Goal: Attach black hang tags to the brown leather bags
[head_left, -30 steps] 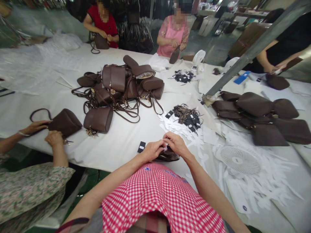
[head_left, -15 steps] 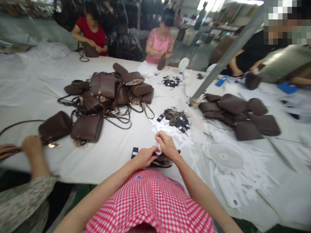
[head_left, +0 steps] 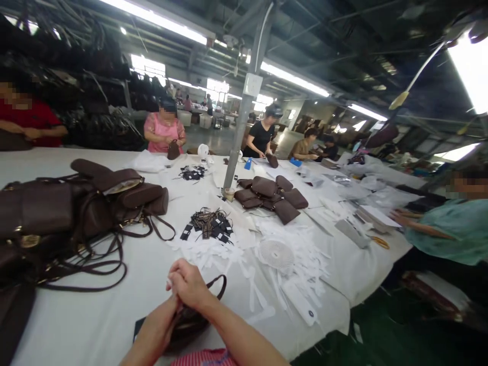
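My right hand (head_left: 188, 285) is closed, its fingers curled against my left hand (head_left: 162, 317). Both sit directly over a dark brown handbag (head_left: 190, 325) at the table's near edge, its strap looping up behind my right wrist. What the fingers pinch is hidden; a speck of white shows at the right fingertips. A dark tag (head_left: 139, 328) lies left of my left hand. Beyond my hands are a heap of black and brown tags (head_left: 208, 223) and loose white strips (head_left: 253, 290).
Brown handbags (head_left: 87, 203) pile up on the left, and more brown bags (head_left: 267, 195) lie by a metal post (head_left: 238, 132). At right are a ribbed white disc (head_left: 276, 254), a white phone-like slab (head_left: 300, 303) and scissors (head_left: 380, 242). Several co-workers surround the white table (head_left: 339, 295).
My view has swung up and to the right. My hands have come closer together over the bag, and the white piece between the fingers is now mostly hidden.
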`<state>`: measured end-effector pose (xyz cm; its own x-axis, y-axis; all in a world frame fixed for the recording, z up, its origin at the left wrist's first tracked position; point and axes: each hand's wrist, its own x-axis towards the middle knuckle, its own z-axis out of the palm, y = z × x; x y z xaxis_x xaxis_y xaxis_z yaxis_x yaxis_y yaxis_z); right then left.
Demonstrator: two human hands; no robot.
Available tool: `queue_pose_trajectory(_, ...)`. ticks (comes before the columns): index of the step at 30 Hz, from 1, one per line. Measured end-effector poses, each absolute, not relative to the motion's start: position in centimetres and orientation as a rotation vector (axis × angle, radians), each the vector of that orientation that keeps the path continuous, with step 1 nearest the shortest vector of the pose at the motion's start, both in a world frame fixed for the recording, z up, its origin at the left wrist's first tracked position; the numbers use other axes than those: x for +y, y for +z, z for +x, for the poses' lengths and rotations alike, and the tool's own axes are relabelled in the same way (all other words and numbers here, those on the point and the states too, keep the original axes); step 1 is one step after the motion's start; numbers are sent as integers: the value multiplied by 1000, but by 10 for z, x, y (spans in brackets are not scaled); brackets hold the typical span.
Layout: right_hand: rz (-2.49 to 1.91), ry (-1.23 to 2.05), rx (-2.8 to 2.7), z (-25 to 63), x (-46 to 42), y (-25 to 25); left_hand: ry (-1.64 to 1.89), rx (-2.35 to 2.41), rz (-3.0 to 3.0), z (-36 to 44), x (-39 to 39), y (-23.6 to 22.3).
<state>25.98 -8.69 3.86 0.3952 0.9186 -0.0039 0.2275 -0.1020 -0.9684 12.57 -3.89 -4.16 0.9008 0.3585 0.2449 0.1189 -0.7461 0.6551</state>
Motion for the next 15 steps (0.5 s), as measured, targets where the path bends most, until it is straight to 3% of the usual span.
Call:
queue_pose_trajectory(6,-1810,679,-1517,281,-124,39,227,432,2303,121,-48,4)
queue_pose_trajectory(10,-2083,731,-2076,291,-130,25,190,546,2262,123,-35,3)
queue_pose_trajectory(15,-2163,763,-2233,299,-117,23,597,720,2416,107,-39,3)
